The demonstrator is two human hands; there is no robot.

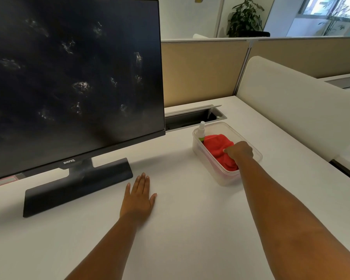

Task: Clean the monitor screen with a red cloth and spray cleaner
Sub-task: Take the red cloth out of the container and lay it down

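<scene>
The monitor (75, 77) stands on the white worktop (190, 229) at the 10 o'clock side of the view. Its dark screen is off and carries many pale smudges across its surface. The monitor's flat black base (77, 186) rests on the worktop below the screen.

A clear plastic tub (249, 156) sits on the worktop at about 2 o'clock, well apart from the monitor base. The red cloth (216, 146) lies bunched inside the tub and fills most of it. The spray bottle (201, 130), small with a white cap, stands upright in the tub's far corner, touching or just beside the cloth at its 11 o'clock edge.

The right hand (239, 151) reaches into the tub from 5 o'clock. Its fingers are curled down and grasp the red cloth near the cloth's middle. The fingertips are hidden in the fabric.

The left hand (138, 197) lies palm down on the worktop, just beside the near right corner of the monitor base. Its fingers are released, straight and held close together, pointing toward 12 o'clock, and hold nothing.

An open cable tray (194, 116) is set into the worktop beyond the tub at 12 o'clock. A beige partition (204, 71) stands behind it.
</scene>
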